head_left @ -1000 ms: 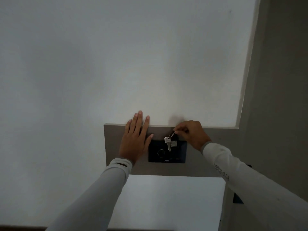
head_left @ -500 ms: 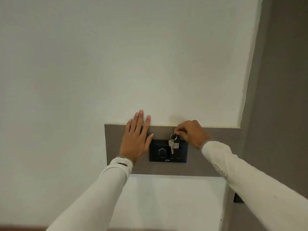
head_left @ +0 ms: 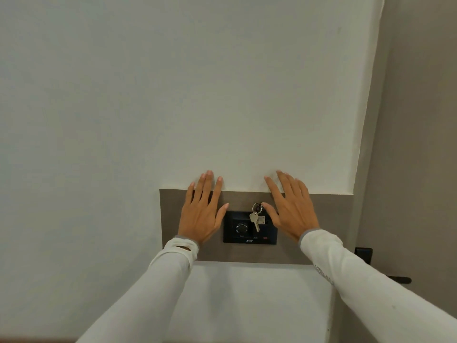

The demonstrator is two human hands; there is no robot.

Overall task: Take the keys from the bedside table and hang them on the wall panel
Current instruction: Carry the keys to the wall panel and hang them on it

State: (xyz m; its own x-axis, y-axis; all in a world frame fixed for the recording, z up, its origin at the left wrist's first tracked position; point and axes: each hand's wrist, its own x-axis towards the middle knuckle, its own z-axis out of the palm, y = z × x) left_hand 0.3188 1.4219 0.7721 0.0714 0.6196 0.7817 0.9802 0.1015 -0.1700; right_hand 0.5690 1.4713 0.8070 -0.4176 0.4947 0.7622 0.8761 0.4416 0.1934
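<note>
The silver keys (head_left: pixel 255 219) hang by their ring from a small peg at the top of the grey wall panel (head_left: pixel 326 229), dangling over a black control plate (head_left: pixel 249 227) with a round dial. My right hand (head_left: pixel 290 209) is spread open just right of the keys, its thumb tip close to the ring; whether it touches is unclear. My left hand (head_left: pixel 202 210) lies flat and open against the panel, left of the black plate. Both arms wear white sleeves.
White wall fills the area above and left of the panel. A grey door or frame (head_left: pixel 420 144) stands at the right with a black handle (head_left: pixel 398 279) and a dark lock plate (head_left: pixel 363 254). White surface lies below the panel.
My right hand has let go of the key ring and opened its fingers. The keys now hang on their own. My left hand has stayed flat on the panel.
</note>
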